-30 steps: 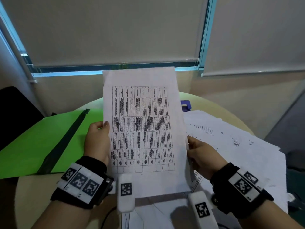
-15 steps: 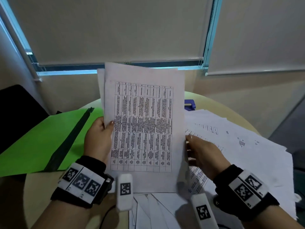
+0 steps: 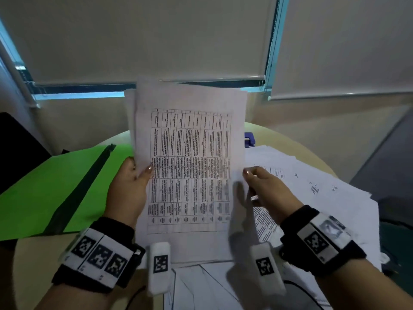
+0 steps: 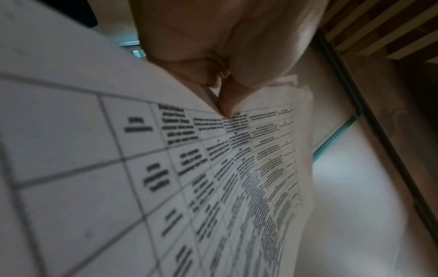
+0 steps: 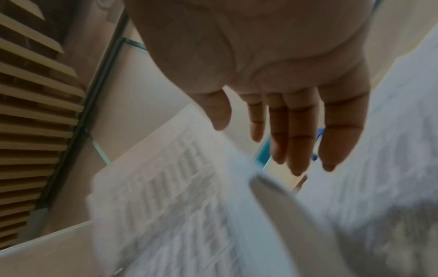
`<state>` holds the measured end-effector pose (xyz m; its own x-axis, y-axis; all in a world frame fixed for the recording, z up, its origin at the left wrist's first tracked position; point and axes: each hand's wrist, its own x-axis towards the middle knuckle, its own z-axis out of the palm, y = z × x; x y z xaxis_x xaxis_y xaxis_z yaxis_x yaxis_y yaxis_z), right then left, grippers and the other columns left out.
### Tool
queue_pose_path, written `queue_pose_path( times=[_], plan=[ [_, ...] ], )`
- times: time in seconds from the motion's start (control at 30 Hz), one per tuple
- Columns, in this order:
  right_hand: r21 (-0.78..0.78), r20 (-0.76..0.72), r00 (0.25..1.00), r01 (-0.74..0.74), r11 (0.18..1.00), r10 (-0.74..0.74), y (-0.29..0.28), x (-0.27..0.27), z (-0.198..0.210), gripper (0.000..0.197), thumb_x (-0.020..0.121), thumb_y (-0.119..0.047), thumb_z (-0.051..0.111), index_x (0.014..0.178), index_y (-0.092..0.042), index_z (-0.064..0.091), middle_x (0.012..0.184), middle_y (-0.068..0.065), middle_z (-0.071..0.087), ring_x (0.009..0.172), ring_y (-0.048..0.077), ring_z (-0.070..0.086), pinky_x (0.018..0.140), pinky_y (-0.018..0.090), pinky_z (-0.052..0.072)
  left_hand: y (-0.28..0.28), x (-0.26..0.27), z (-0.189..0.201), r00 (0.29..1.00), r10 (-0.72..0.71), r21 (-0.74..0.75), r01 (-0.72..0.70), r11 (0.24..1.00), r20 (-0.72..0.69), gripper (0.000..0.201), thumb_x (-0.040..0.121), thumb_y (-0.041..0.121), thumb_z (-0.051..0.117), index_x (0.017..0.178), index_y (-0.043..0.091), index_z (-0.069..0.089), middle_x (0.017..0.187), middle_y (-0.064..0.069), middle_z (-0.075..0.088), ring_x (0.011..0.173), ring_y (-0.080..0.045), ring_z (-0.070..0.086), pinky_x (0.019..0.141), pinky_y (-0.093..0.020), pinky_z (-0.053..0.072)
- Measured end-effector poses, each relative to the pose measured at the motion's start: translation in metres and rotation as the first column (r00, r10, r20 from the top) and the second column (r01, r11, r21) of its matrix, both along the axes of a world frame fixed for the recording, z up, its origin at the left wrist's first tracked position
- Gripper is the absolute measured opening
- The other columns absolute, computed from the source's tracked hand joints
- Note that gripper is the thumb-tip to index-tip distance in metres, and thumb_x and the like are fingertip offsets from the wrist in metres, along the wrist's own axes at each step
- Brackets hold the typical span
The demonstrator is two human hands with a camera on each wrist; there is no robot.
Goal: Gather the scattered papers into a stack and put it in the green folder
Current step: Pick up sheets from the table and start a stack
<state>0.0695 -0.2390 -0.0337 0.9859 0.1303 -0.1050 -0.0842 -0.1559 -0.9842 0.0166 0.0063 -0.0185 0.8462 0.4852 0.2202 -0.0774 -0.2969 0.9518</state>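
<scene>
A stack of printed papers [image 3: 190, 166] with a table on its front sheet stands upright over the table's middle. My left hand [image 3: 138, 173] grips its left edge, thumb on the front; the left wrist view shows the thumb [image 4: 225, 105] pressed on the papers [image 4: 213, 178]. My right hand [image 3: 252, 182] is at the stack's right edge with straight fingers [image 5: 296, 140], curled round nothing; the sheets [image 5: 177, 206] lie just left of the thumb. The green folder [image 3: 55, 186] lies open on the left. More loose papers [image 3: 312, 186] spread over the right side.
A small blue object [image 3: 249, 139] sits behind the stack on the round beige table [image 3: 290, 139]. More sheets [image 3: 201, 285] lie near the front edge between my wrists. A black chair back [image 3: 17, 148] stands at far left. Wall and window blinds are close behind.
The held sheets have slipped out of line, with back sheets now showing past the left edge. My right hand has loosened from the right edge and its fingers have straightened.
</scene>
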Motion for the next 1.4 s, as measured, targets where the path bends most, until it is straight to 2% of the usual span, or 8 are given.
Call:
queue_pose_path(
  times=[0.17, 0.33, 0.47, 0.57, 0.7, 1.03, 1.17, 1.4],
  plan=[
    [-0.509, -0.084, 0.988, 0.070, 0.858, -0.131, -0.063, 0.021, -0.001, 0.027, 0.088, -0.039, 0.061, 0.099, -0.015, 0.052, 0.094, 0.008, 0.060, 0.082, 0.025, 0.063, 0.053, 0.028, 0.051, 0.011, 0.004, -0.005, 0.996, 0.082, -0.016, -0.082, 0.996, -0.019, 0.011, 0.095, 0.025, 0.054, 0.100, 0.018, 0.059, 0.097, 0.000, 0.070, 0.093, -0.024, 0.065, 0.092, -0.051, 0.048],
    [-0.846, -0.215, 0.945, -0.054, 0.530, -0.246, -0.104, 0.027, -0.006, 0.051, 0.080, -0.048, 0.068, 0.056, -0.007, 0.048, 0.038, 0.000, 0.053, 0.061, 0.023, 0.054, 0.062, 0.028, 0.043, 0.024, 0.009, -0.007, 0.992, 0.125, -0.071, -0.125, 0.990, -0.004, 0.004, 0.093, 0.024, 0.057, 0.091, 0.026, 0.060, 0.102, -0.002, 0.069, 0.097, -0.026, 0.065, 0.093, -0.052, 0.048],
    [-0.927, -0.259, 0.946, -0.187, 0.324, -0.194, -0.100, 0.026, -0.008, 0.062, 0.073, -0.070, 0.058, 0.079, -0.008, 0.059, 0.079, 0.005, 0.061, 0.079, 0.022, 0.054, 0.075, 0.024, 0.040, 0.024, 0.009, -0.008, 0.991, 0.135, -0.085, -0.134, 0.987, 0.008, 0.010, 0.094, 0.020, 0.056, 0.103, 0.019, 0.059, 0.101, -0.001, 0.067, 0.097, -0.023, 0.064, 0.094, -0.045, 0.048],
    [-0.917, -0.280, 0.945, -0.210, 0.341, -0.171, -0.089, 0.036, -0.008, 0.064, 0.068, -0.071, 0.061, 0.072, -0.008, 0.054, 0.075, 0.004, 0.058, 0.084, 0.022, 0.054, 0.075, 0.026, 0.041, 0.025, 0.007, -0.012, 0.992, 0.128, -0.090, -0.127, 0.988, -0.003, 0.010, 0.094, 0.021, 0.056, 0.103, 0.019, 0.059, 0.101, -0.001, 0.067, 0.096, -0.023, 0.063, 0.094, -0.046, 0.048],
    [-0.895, -0.290, 0.941, -0.202, 0.397, -0.175, -0.084, 0.054, -0.018, 0.064, 0.068, -0.051, 0.077, 0.106, -0.001, 0.064, 0.097, 0.008, 0.066, 0.092, 0.025, 0.060, 0.080, 0.028, 0.047, 0.027, 0.004, -0.016, 0.994, 0.105, -0.073, -0.107, 0.992, -0.026, 0.007, 0.094, 0.023, 0.056, 0.093, 0.029, 0.060, 0.099, 0.005, 0.067, 0.098, -0.022, 0.063, 0.094, -0.043, 0.047],
    [-0.928, -0.087, 0.975, -0.006, 0.374, -0.202, -0.098, 0.092, -0.024, 0.016, 0.082, -0.020, 0.063, 0.078, -0.004, 0.065, 0.078, 0.011, 0.066, 0.075, 0.025, 0.063, 0.062, 0.024, 0.047, 0.044, 0.000, -0.015, 0.988, 0.153, -0.071, -0.152, 0.986, 0.012, 0.014, 0.095, 0.019, 0.055, 0.108, 0.015, 0.060, 0.107, -0.004, 0.067, 0.099, -0.024, 0.062, 0.094, -0.042, 0.047],
    [-0.937, -0.073, 0.981, -0.006, 0.350, -0.180, -0.101, 0.095, -0.023, 0.016, 0.081, -0.020, 0.062, 0.078, -0.005, 0.069, 0.079, 0.009, 0.072, 0.075, 0.023, 0.069, 0.063, 0.025, 0.052, 0.053, 0.000, -0.013, 0.982, 0.185, -0.063, -0.182, 0.981, 0.042, 0.008, 0.096, 0.017, 0.053, 0.101, 0.014, 0.058, 0.104, -0.006, 0.064, 0.092, -0.019, 0.058, 0.071, -0.023, 0.044],
    [-0.917, 0.074, 0.972, 0.154, 0.368, -0.223, -0.109, 0.101, -0.014, 0.029, 0.088, -0.029, 0.059, 0.069, -0.006, 0.063, 0.078, 0.011, 0.069, 0.075, 0.026, 0.066, 0.063, 0.027, 0.052, 0.072, 0.000, -0.011, 0.974, 0.221, 0.017, -0.222, 0.975, 0.042, 0.018, 0.093, 0.027, 0.056, 0.107, 0.015, 0.061, 0.104, -0.004, 0.065, 0.095, -0.024, 0.061, 0.090, -0.037, 0.046]
  ],
)
